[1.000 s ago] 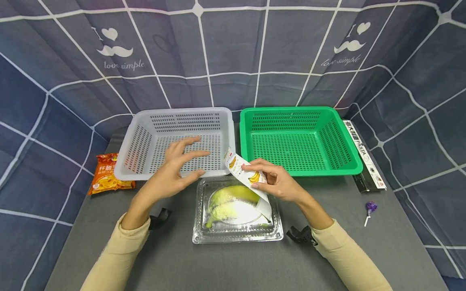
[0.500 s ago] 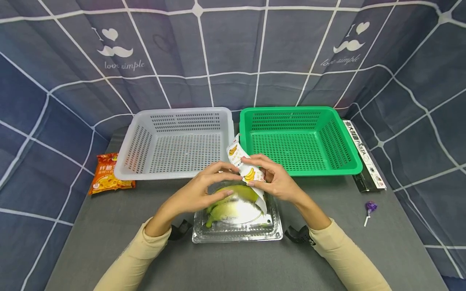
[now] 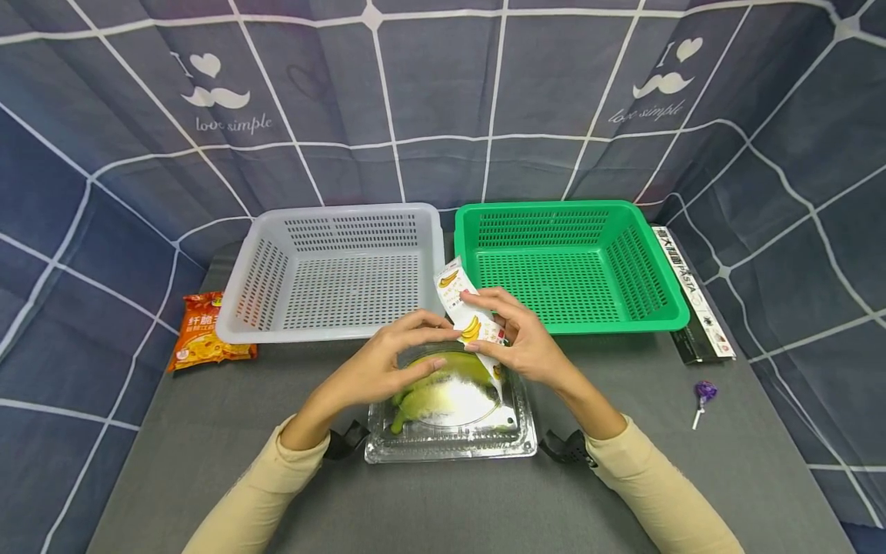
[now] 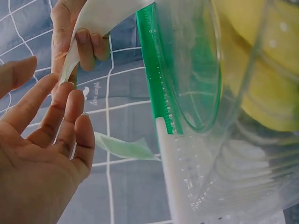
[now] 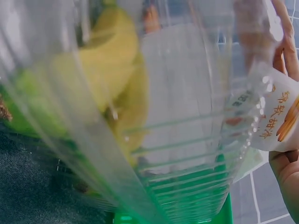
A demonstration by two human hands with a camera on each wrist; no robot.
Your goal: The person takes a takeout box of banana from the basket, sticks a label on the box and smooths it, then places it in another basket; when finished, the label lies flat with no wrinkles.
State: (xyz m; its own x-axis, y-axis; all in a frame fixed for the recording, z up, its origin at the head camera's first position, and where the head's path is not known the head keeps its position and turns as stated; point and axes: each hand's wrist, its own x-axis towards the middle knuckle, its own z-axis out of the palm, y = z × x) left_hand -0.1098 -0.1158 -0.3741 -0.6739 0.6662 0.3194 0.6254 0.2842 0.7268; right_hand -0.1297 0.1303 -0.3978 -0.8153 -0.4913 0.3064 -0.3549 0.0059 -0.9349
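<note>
My right hand [image 3: 526, 338] pinches a white strip of labels [image 3: 451, 296] printed with yellow bananas, whose lower end hangs over the lid of a clear plastic clamshell box [image 3: 450, 451]. Inside that box lie yellow-green bananas [image 3: 418, 404]. From the left, my left hand [image 3: 381, 362] reaches over the box with its fingertips at the strip's edge. Its thumb stays apart from the strip in the left wrist view, where the fingers [image 4: 42, 126] are loosely bent. The right wrist view is mostly filled by the box wall, with part of the printed strip [image 5: 275, 114] at the right.
Behind the box stand a grey-white basket [image 3: 353, 288] and a green basket [image 3: 547, 288]. An orange snack bag [image 3: 208, 331] lies at the left. To the right are a black-and-white pasta box [image 3: 695, 300] and a purple lollipop [image 3: 705, 394]. A tiled-pattern curtain surrounds the table.
My left hand has come right and down from over the grey-white basket to the strip's edge. The right hand has barely moved, and the strip has tilted slightly more upright.
</note>
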